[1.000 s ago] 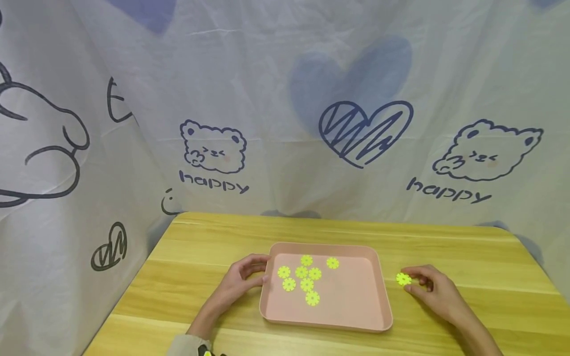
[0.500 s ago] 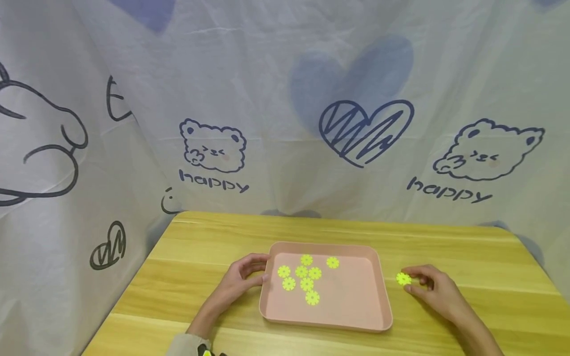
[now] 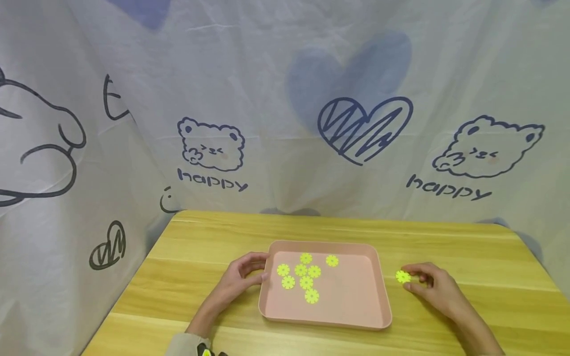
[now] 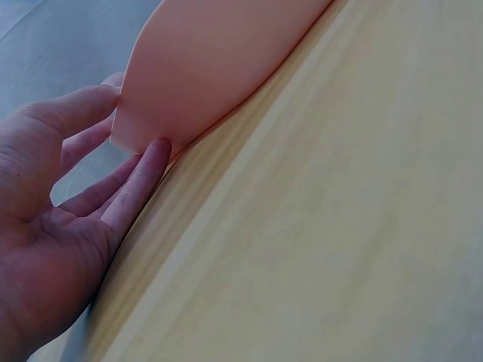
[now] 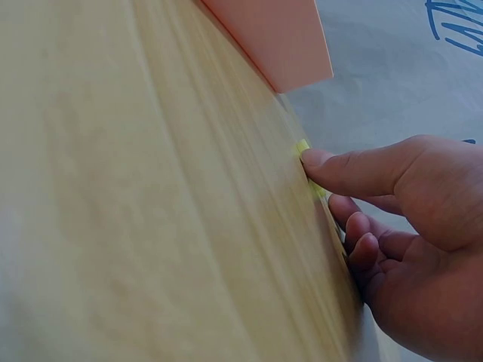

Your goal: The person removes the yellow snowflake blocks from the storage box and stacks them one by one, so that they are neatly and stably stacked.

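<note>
A shallow pink tray [image 3: 352, 296] sits on the wooden table, with several yellow-green snowflake building discs [image 3: 312, 296] lying flat toward its left side. My left hand [image 3: 233, 282] holds the tray's left wall. In the left wrist view, its thumb is at the rim while a fingertip [image 4: 157, 149] lies against the outer side. To the right of the tray, my right hand [image 3: 441, 289] pinches one more snowflake disc [image 3: 403, 277] between thumb and forefinger, close over the table. Its other fingers [image 5: 364, 253] are curled in the right wrist view.
Table surface [image 3: 213, 232] surrounds the tray. Behind the table and along its left hangs a pale cloth [image 3: 276, 148] printed with hearts, bear heads and the word "happy". A grey sleeve [image 3: 187, 345] and a dark band [image 3: 206, 350] show at the left wrist.
</note>
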{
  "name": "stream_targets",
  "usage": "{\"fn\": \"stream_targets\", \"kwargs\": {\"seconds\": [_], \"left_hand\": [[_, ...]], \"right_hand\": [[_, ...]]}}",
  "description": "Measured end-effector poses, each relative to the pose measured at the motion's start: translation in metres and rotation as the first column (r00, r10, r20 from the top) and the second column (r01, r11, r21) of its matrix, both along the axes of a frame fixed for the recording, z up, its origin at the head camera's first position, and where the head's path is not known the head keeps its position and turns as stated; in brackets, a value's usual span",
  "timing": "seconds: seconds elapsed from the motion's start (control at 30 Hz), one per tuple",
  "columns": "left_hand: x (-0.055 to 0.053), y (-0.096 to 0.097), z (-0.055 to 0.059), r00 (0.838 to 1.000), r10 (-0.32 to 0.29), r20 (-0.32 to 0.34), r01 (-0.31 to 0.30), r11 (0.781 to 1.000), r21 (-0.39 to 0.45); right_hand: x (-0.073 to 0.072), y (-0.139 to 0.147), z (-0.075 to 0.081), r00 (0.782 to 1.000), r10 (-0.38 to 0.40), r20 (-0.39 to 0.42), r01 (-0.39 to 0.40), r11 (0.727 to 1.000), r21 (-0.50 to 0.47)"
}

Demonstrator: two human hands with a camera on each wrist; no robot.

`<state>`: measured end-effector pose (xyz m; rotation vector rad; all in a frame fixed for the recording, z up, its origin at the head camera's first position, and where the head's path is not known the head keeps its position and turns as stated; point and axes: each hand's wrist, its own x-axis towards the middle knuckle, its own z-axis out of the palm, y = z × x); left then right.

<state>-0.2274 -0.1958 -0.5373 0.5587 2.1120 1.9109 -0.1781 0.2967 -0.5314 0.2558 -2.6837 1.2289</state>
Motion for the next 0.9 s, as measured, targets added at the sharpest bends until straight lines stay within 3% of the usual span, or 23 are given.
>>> {"fn": "stream_targets", "kwargs": {"seconds": [0.9], "left_hand": [[0.0025, 0.0000, 0.0047, 1.000, 0.010, 0.011, -0.010, 1.000, -0.015]], "right_hand": [[0.0008, -0.0002, 0.0027, 0.999, -0.002, 0.039, 0.003, 1.000, -0.022]]}}
